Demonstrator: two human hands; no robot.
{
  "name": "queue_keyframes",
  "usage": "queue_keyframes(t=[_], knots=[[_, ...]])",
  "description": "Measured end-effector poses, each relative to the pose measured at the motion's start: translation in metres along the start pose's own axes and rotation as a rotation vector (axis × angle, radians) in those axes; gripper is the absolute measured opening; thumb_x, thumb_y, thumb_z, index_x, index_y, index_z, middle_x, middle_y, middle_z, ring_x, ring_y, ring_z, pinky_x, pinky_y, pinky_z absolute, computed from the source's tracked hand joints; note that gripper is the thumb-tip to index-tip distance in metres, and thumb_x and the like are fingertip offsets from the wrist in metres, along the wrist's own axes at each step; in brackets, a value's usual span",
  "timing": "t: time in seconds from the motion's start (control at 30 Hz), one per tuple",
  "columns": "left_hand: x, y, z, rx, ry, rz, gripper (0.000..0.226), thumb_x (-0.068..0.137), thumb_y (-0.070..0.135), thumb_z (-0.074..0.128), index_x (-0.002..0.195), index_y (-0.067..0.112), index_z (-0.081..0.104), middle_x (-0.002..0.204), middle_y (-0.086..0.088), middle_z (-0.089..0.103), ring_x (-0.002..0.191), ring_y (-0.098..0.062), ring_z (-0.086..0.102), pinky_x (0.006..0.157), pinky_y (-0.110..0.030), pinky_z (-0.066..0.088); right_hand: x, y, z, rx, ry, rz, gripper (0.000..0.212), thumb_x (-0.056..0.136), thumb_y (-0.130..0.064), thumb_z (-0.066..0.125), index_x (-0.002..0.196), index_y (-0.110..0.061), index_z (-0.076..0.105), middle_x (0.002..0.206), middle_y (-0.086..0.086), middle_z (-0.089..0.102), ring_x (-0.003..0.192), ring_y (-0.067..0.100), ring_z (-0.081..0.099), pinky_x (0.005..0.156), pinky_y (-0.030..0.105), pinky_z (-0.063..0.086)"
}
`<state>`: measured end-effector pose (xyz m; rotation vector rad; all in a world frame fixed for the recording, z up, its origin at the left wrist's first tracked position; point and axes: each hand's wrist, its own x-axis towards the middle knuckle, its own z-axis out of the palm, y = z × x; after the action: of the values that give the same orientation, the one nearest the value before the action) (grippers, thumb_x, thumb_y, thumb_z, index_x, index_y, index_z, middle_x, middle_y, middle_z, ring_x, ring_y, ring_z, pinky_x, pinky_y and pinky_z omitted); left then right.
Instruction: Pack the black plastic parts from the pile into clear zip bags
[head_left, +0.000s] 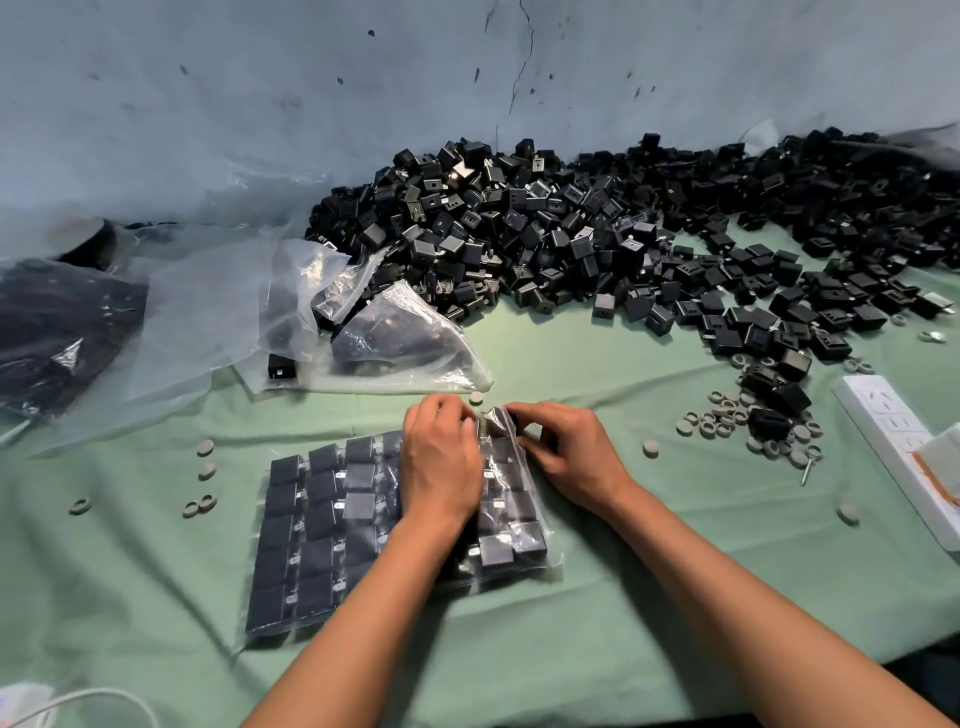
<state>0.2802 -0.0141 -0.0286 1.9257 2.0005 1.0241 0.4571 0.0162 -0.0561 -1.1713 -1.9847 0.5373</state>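
Observation:
A clear zip bag lies flat on the green cloth in front of me, filled with rows of black plastic parts. My left hand rests on top of the bag's far right part, its fingers curled over the bag's far edge. My right hand grips the same far edge from the right, fingers curled on the plastic around a black part. The big pile of loose black parts spreads along the wall behind and to the right.
Empty clear bags lie at the left of the pile, and a filled bag at the far left. Grey rubber rings are scattered on the cloth. A white power strip lies at the right edge.

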Motion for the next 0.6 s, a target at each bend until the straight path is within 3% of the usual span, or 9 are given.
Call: queue_keyframes(t=[0.1, 0.23, 0.43, 0.6], knots=[[0.002, -0.018, -0.009, 0.093, -0.022, -0.010, 0.005, 0.096, 0.015, 0.062, 0.100, 0.014, 0.065, 0.102, 0.000, 0.062, 0.098, -0.016, 0.049, 0.084, -0.025, 0.037, 0.000, 0.003, 0.000, 0.026, 0.015, 0.071, 0.041, 0.084, -0.007, 0.080, 0.124, -0.014, 0.073, 0.096, -0.007, 0.077, 0.057, 0.003, 0.056, 0.069, 0.012, 0.046], [0.000, -0.019, -0.009, 0.119, -0.051, 0.008, 0.002, 0.097, 0.020, 0.061, 0.098, 0.018, 0.061, 0.095, 0.004, 0.061, 0.092, -0.017, 0.050, 0.081, -0.030, 0.040, 0.004, 0.003, 0.000, 0.075, 0.001, 0.166, 0.027, 0.085, -0.016, 0.082, 0.112, -0.022, 0.079, 0.086, -0.011, 0.075, 0.058, 0.001, 0.054, 0.065, 0.015, 0.045], [-0.001, -0.021, -0.008, 0.135, -0.046, 0.024, 0.001, 0.097, 0.021, 0.060, 0.097, 0.020, 0.059, 0.093, 0.006, 0.060, 0.089, -0.016, 0.050, 0.082, -0.033, 0.043, 0.014, -0.004, 0.012, 0.229, 0.054, 0.475, 0.018, 0.084, -0.034, 0.084, 0.098, -0.024, 0.082, 0.077, -0.007, 0.076, 0.066, 0.006, 0.069, 0.065, 0.034, 0.060], [-0.002, -0.023, -0.008, 0.156, -0.050, 0.040, 0.003, 0.098, 0.021, 0.058, 0.095, 0.020, 0.058, 0.093, 0.005, 0.061, 0.089, -0.019, 0.051, 0.084, -0.037, 0.043, 0.007, -0.006, 0.016, 0.213, 0.099, 0.389, 0.009, 0.085, -0.026, 0.083, 0.095, -0.025, 0.083, 0.082, -0.016, 0.078, 0.071, 0.001, 0.071, 0.070, 0.028, 0.060]])
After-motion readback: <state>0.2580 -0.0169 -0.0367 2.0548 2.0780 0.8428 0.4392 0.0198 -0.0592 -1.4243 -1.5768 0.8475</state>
